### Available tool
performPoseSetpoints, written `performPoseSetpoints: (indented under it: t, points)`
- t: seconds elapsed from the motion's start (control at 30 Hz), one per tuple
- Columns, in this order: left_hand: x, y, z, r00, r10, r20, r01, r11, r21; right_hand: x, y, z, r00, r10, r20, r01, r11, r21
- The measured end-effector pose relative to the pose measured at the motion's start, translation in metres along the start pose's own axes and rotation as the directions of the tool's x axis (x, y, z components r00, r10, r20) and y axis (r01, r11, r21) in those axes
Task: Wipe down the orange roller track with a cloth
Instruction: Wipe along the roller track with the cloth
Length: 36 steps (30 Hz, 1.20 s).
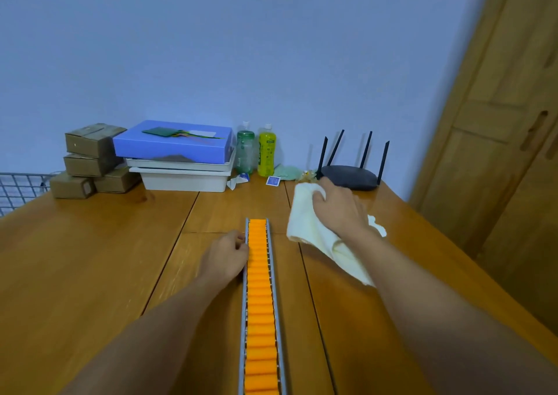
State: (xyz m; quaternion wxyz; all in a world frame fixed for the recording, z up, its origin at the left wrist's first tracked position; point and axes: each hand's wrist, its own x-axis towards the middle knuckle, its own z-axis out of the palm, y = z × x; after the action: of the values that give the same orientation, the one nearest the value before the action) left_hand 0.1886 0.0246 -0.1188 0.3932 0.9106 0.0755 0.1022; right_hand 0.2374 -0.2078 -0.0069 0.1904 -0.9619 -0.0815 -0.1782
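A long orange roller track (260,298) in a grey metal frame runs down the middle of the wooden table (90,258), from mid-table to the bottom edge of the view. My left hand (226,255) rests against the track's left rail near its far end, fingers curled on the rail. My right hand (338,210) is to the right of the track, above the table, and grips a cream cloth (305,228). The cloth hangs below the hand and does not touch the track.
At the back of the table stand stacked cardboard boxes (90,159), a blue box (172,142) on white trays (184,177), a green bottle (245,149), a yellow bottle (266,151) and a black router (350,174). A wooden door (498,153) is on the right.
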Motion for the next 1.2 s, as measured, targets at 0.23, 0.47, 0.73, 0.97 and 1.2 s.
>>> performPoseSetpoints:
  t: [0.23,0.47,0.73,0.97,1.2]
  points:
    - [0.010,-0.012,0.005,1.000,0.010,-0.011,-0.011,0.995,-0.100,0.041,-0.066,0.035,0.996,-0.087,0.011,0.086,0.992,0.090]
    - [0.012,-0.018,0.008,0.996,0.035,-0.079,-0.047,0.986,-0.157,0.021,-0.091,0.117,0.978,-0.144,0.153,0.155,0.986,-0.061]
    - [0.014,-0.019,0.008,0.995,0.052,-0.082,-0.065,0.984,-0.166,0.019,-0.086,0.127,0.976,-0.189,0.104,0.200,0.973,-0.111]
    - [0.011,-0.018,0.007,0.996,0.063,-0.070,-0.074,0.985,-0.158,0.014,-0.078,0.126,0.982,-0.173,0.075,0.181,0.977,-0.114]
    - [0.008,-0.010,0.004,0.994,0.058,-0.089,-0.070,0.988,-0.139,0.013,-0.058,0.118,0.985,-0.148,0.093,0.160,0.977,-0.143]
